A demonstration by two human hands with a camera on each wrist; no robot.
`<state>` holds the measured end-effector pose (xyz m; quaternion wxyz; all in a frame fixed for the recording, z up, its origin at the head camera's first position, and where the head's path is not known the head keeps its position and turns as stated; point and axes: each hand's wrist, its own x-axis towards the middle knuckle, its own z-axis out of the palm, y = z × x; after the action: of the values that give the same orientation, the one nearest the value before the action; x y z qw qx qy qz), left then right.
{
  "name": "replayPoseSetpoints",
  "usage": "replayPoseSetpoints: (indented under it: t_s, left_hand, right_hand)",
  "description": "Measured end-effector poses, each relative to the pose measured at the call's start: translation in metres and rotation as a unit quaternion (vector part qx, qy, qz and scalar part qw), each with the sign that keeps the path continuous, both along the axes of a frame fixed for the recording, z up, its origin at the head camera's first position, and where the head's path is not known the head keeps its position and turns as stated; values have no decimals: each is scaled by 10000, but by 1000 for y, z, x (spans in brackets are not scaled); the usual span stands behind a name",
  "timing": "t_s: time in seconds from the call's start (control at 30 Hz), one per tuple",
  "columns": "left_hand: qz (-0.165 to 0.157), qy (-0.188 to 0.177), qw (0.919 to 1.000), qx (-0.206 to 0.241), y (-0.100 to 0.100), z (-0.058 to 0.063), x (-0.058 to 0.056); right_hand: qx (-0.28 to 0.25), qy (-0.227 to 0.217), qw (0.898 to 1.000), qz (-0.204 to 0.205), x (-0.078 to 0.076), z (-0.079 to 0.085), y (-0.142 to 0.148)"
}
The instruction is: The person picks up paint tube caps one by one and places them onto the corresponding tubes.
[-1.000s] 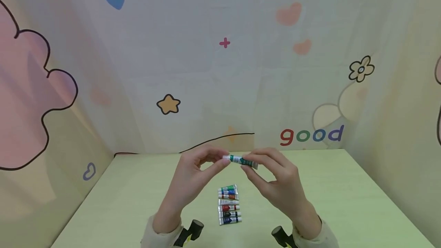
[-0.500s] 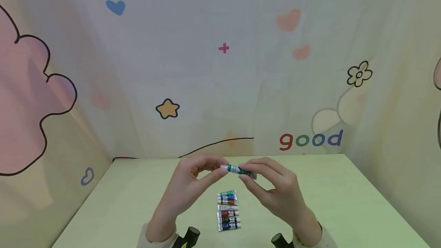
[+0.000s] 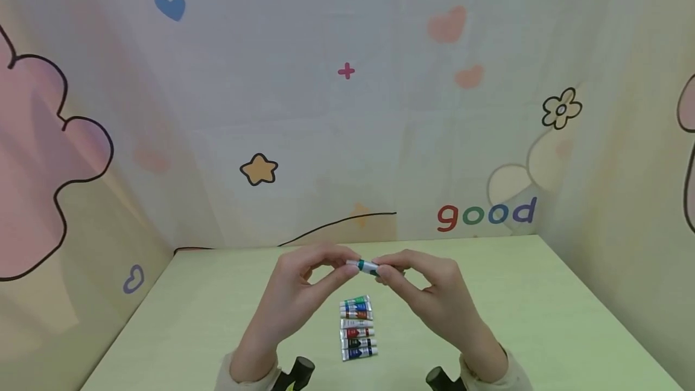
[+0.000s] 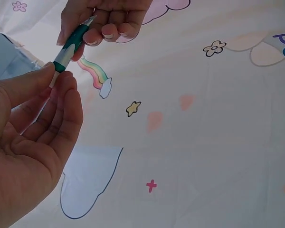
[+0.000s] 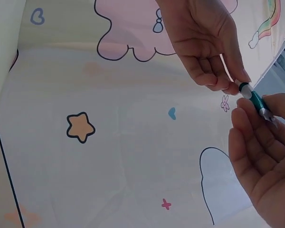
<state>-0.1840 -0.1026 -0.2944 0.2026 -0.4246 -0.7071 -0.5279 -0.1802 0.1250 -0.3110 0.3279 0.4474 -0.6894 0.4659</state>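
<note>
A small paint tube with a green and silver body is held level above the table, between both hands. My left hand pinches its white cap end between thumb and fingers. At the other end, my right hand grips the tube's body, its thumb and fingers covering much of it in the head view. More of the green body shows in the left wrist view. The crimped tail appears by the right thumb in the right wrist view. Whether the cap is turning cannot be told.
Below the hands, several paint tubes lie in a column on the pale green table, among them a red tube and a dark blue tube nearest me. A printed cloth backdrop encloses the back and sides.
My right hand's fingers have shifted along the tube towards the cap, covering more of its body. My left hand keeps its pinch on the cap end. The head view has shifted slightly.
</note>
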Motion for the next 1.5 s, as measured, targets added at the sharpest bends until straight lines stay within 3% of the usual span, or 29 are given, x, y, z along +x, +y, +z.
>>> replayPoseSetpoints:
  t_s: [0.13,0.23,0.43,0.57,0.77,1.0,1.13,1.5]
  left_hand:
    - [255,-276,9993,-28,-2,-1,-2]
    - [427,-396,9983,19,-4,0,-2]
    - [742,-603,9950,282,-7,4,-1]
    - [753,-725,9936,429,-9,6,1]
    - [691,-798,9938,363,-8,6,2]
    - [543,-714,9954,346,-5,6,2]
    - [373,-682,9965,300,-3,5,2]
    - [412,-861,9951,265,-6,6,5]
  right_hand:
    - [182,-583,9981,-114,1,1,-1]
    - [265,-707,9970,-140,0,2,-2]
    - [56,503,9972,-544,-3,5,-2]
    - [38,1330,9880,-787,-4,7,-3]
    - [95,2007,9747,-976,-5,10,-5]
    - [366,2888,9477,-1307,-6,11,-7]
    - [569,3137,9392,-1273,-7,12,-6]
    - [600,3365,9308,-1299,-5,14,-4]
